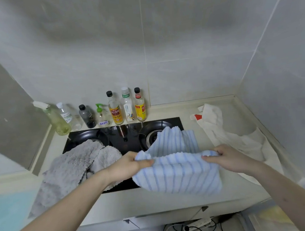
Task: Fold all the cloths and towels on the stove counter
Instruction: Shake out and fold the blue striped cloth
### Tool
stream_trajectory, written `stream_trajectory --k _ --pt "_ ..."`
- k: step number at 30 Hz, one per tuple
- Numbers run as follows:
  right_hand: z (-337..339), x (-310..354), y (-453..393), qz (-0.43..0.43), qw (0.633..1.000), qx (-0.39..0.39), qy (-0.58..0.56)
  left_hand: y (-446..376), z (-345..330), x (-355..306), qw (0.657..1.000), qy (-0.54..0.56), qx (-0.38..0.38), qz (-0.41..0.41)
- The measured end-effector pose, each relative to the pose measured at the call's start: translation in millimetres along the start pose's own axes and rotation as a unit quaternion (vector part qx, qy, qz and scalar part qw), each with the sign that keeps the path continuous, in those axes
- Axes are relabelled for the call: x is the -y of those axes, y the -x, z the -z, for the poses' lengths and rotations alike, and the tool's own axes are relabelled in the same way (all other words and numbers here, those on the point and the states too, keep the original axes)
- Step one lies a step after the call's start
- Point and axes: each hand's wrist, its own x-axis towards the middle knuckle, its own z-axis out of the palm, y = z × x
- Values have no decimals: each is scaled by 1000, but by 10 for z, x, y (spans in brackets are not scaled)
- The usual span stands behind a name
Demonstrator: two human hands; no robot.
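A blue-and-white striped towel (178, 170) hangs doubled over the front of the black gas stove (126, 139), its far part draped over the right burner. My left hand (128, 165) pinches its left upper edge. My right hand (228, 157) pinches its right upper edge. A fluffy grey towel (70, 167) lies crumpled over the left burner and the counter's left front. A white cloth (228, 133) lies spread and rumpled on the counter at the right.
Several bottles (127, 106) and a spray bottle (55, 119) stand in a row along the back wall behind the stove. Tiled walls close in the counter (173, 199) on the left, back and right. Cables and a power strip (196, 225) lie on the floor below.
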Motion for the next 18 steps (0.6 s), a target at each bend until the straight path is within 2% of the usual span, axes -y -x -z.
stream_trajectory --k 3,6,18 --pt "-19 30 119 5 994 9 -107 -4 -51 10 997 58 -35 -21" --pt "-95 16 300 1 986 27 -165 60 -115 69 997 61 -32 -32" --pt "-731 -402 823 -106 986 90 -90 658 -476 780 996 43 79 -11"
